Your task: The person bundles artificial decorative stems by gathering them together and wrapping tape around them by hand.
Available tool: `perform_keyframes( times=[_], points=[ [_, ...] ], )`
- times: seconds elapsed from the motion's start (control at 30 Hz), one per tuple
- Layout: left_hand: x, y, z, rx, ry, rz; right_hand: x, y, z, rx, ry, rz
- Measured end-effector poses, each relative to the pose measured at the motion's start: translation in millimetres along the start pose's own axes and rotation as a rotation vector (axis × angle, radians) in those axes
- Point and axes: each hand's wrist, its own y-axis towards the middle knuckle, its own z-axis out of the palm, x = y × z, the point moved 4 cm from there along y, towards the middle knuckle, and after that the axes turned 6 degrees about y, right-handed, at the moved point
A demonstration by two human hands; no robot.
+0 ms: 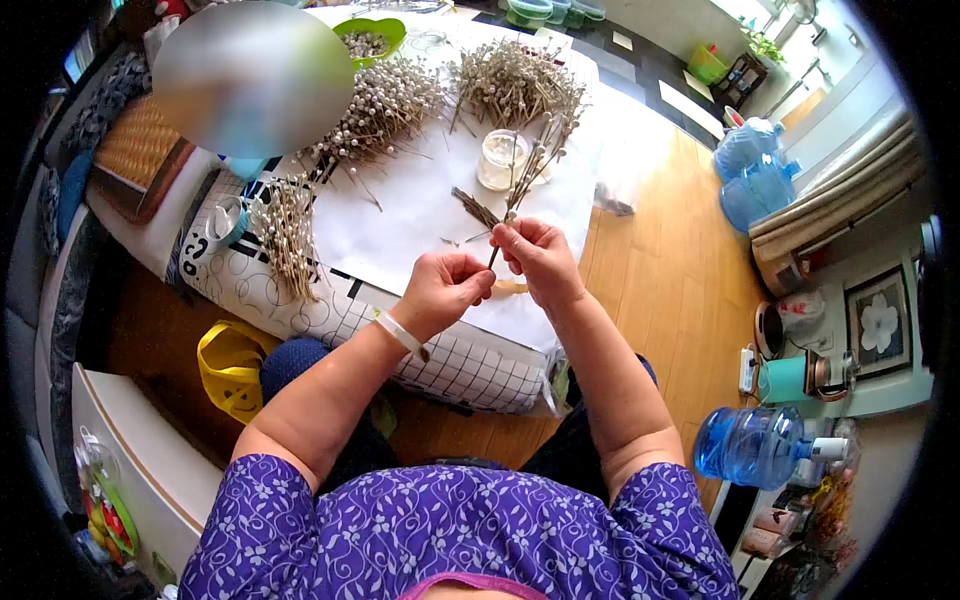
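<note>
My right hand (540, 262) is closed around a thin, dark branched stem (527, 180) with small pale buds, which points up and away over the table. Lower down, my left hand (445, 293) pinches at the cut end of the same stem, thumb against fingers. Just beyond my hands lies a small bundle of short brown sticks (474, 207). A clear jar (502, 160) with pale contents stands behind the stem. Farther back is a heap of dried budded stems (520, 82), and another heap (385, 105) lies to its left.
A smaller bunch of budded stems (285, 235) lies at the table's left, beside a teal-sided cup (227, 220). A green bowl (370, 42) holds loose buds. A yellow bag (232, 370) is below the table's edge. Blue water bottles (755, 190) stand at right. A blurred area covers the upper left.
</note>
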Motion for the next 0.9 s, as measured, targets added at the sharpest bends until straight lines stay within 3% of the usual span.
perform_keyframes(
  times=[0.57,0.9],
  points=[
    [5.6,4.9,0.5,0.106,-0.192,-0.075,9.6,-7.8,6.7,0.043,-0.195,-0.059],
    [5.1,5.3,-1.6,0.101,-0.232,-0.113,4.8,-9.9,7.7,0.033,-0.152,-0.053]
  ],
)
